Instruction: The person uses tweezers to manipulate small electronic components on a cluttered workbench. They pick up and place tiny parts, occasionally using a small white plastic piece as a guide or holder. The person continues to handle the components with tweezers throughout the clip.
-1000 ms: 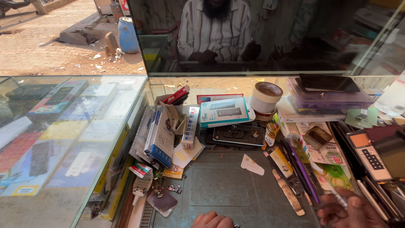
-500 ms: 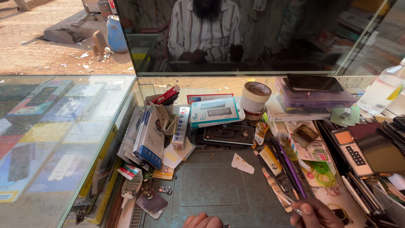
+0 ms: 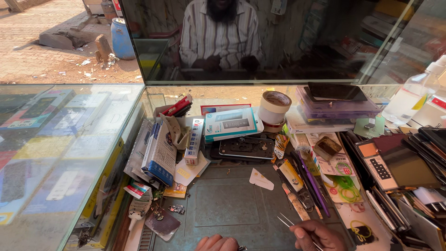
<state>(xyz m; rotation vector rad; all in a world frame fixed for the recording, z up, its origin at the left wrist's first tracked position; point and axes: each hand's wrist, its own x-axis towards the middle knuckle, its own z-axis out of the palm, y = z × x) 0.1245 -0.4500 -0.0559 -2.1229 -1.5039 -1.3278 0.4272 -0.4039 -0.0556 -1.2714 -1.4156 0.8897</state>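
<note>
Pinching a pair of thin silver metal tweezers between thumb and fingers, the right hand sits at the bottom edge of the dark green work mat, the tips pointing up and left over the mat. The left hand shows only as knuckles at the frame's lower edge; whether its fingers are curled or spread cannot be told. A small white paper scrap lies further up the mat. Beyond it rests a black phone back frame, with a roll of cream tape behind, near the glass counter.
</note>
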